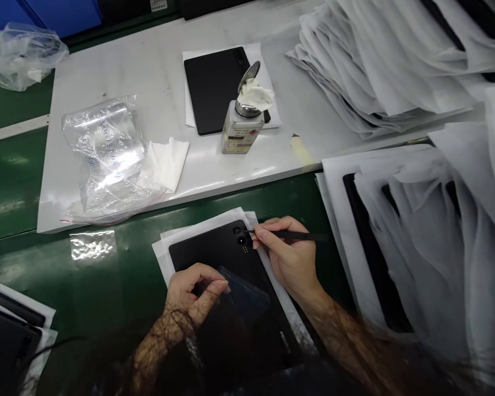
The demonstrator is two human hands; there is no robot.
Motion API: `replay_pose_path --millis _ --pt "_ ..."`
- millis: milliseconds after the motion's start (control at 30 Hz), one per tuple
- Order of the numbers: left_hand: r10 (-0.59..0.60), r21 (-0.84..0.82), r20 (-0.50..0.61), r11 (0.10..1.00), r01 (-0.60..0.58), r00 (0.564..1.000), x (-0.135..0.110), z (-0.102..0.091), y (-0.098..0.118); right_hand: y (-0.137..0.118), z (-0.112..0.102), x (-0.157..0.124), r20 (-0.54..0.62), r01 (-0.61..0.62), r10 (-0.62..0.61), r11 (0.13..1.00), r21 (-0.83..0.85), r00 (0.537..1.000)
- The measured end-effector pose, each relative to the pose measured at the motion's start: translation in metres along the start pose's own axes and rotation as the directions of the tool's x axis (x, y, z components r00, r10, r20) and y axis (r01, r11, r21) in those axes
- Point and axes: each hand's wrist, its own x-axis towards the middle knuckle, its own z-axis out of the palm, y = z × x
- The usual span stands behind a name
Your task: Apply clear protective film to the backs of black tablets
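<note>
A black tablet back cover point(206, 247) with two round camera rings lies on white paper sheets point(161, 256) at the front of the green bench. My right hand point(291, 256) is closed around dark tweezers point(297, 235), their thin tip touching the upper camera ring. Between the thumb and forefinger of my left hand point(193, 289) is pinched the corner of a clear plastic film point(247, 294). The film hangs over the cover's middle. The near end of the cover fades into dark shadow.
A raised white board point(148, 71) holds another black cover point(208, 82), a dispenser bottle point(241, 132) with its lid up, a white cloth point(171, 162) and a plastic bag point(103, 154). Paper-wrapped covers are stacked point(355, 71) at right. More covers point(8, 341) lie at left.
</note>
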Motion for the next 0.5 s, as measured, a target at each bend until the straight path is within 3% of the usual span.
replay_pose_path --millis 500 --pt "0.085 0.134 -0.051 0.988 -0.078 0.995 -0.009 -0.001 -0.011 0.001 -0.001 -0.004 0.026 0.011 -0.01 0.999 -0.041 1.0"
